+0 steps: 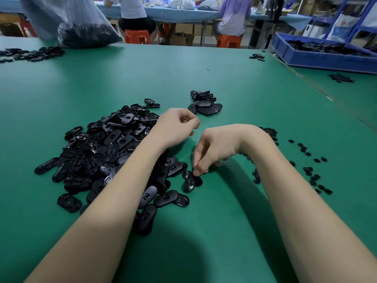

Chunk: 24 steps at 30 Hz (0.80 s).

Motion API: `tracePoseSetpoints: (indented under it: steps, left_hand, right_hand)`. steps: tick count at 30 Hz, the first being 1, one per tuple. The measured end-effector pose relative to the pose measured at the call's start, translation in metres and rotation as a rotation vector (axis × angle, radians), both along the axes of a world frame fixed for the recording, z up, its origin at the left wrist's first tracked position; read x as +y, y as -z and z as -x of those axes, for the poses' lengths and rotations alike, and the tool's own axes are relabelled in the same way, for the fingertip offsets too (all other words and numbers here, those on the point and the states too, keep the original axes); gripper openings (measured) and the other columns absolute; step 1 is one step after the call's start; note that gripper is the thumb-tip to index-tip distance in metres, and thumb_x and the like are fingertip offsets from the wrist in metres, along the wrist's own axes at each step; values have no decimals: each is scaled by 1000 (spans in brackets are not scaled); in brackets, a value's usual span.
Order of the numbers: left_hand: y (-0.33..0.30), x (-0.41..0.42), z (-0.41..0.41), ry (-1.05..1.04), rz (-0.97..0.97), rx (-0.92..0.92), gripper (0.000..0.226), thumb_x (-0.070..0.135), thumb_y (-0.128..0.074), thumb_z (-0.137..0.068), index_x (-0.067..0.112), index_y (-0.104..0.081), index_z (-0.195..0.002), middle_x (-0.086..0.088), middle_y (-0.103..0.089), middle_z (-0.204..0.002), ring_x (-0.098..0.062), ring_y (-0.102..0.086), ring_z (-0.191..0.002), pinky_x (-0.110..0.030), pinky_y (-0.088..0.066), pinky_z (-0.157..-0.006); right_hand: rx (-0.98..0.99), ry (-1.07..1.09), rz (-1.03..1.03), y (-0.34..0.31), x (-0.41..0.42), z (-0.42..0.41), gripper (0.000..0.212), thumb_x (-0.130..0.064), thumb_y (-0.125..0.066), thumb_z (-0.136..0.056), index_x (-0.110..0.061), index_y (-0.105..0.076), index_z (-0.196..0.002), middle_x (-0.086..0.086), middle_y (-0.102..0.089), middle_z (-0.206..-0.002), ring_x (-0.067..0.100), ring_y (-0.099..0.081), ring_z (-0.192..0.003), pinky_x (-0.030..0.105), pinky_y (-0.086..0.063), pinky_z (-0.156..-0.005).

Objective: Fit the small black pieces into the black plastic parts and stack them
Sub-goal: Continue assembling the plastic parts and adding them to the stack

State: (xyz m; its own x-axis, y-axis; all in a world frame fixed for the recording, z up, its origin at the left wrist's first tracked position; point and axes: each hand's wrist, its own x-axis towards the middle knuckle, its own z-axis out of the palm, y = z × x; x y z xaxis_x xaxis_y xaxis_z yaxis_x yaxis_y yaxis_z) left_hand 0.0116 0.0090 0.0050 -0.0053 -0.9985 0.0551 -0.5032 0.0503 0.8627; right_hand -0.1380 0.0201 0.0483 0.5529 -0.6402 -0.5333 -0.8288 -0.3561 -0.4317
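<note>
Green table (224, 78), big pile (106, 152) of oval black parts on the left side. Right hand (214, 152) bent down at the wrist, fingertips pinching a part (190, 181) lying flat just right of the pile's near edge. Left hand (177, 125) raised above the pile, fingers curled in loosely, thumb and forefinger close together; can't tell if anything tiny sits between them. Small pieces (312, 172) scattered to the right, beyond the right forearm. Neat stack (205, 103) further back, past the left hand. Blue bin (318, 58) of more parts far right, bag (81, 31) far left, two people on orange stools (136, 36) behind.
</note>
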Motion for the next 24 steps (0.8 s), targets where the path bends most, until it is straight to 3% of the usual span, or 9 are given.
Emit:
tracePoseSetpoints:
  steps: [3,8,12,19,24]
  left_hand:
    - [0,0,-1,1,6,-2,10,26,-66,-90,21,-74,-87,3,-77,-88,-9,-74,-79,-37,-57,-91]
    - [1,-1,-1,3,14,-20,10,28,-66,-90,22,-74,-88,3,-77,-90,-10,-73,-82,-36,-57,-91]
    - [2,0,0,13,14,-28,9,27,-66,-90,22,-74,-88,3,-76,-88,-9,-73,-81,-35,-57,-90]
    - [2,0,-1,13,22,-40,10,27,-66,-89,22,-74,-88,5,-76,-86,-9,-73,-80,-36,-57,-89]
    - [0,2,0,17,22,-49,11,26,-65,-90,22,-75,-88,4,-75,-83,-8,-72,-80,-35,-57,-90]
  right_hand:
    - [-51,31,1,1,1,3,16,-30,-80,-83,-18,-80,-93,-14,-67,-66,9,-51,-59,23,-39,-59]
    - [11,31,3,-5,0,6,30,-48,-84,-76,-22,-79,-90,-14,-69,-70,8,-53,-59,21,-37,-54]
    - [15,6,-31,0,4,-4,20,-43,-83,-79,-24,-75,-77,-12,-66,-66,9,-50,-55,21,-36,-54]
    - [47,-5,15,2,4,-11,7,-30,-83,-79,-26,-78,-80,-15,-65,-60,4,-51,-47,15,-38,-47]
    - [-5,45,121,3,0,-9,5,-24,-79,-79,-21,-80,-84,-15,-65,-57,3,-54,-46,21,-48,-62]
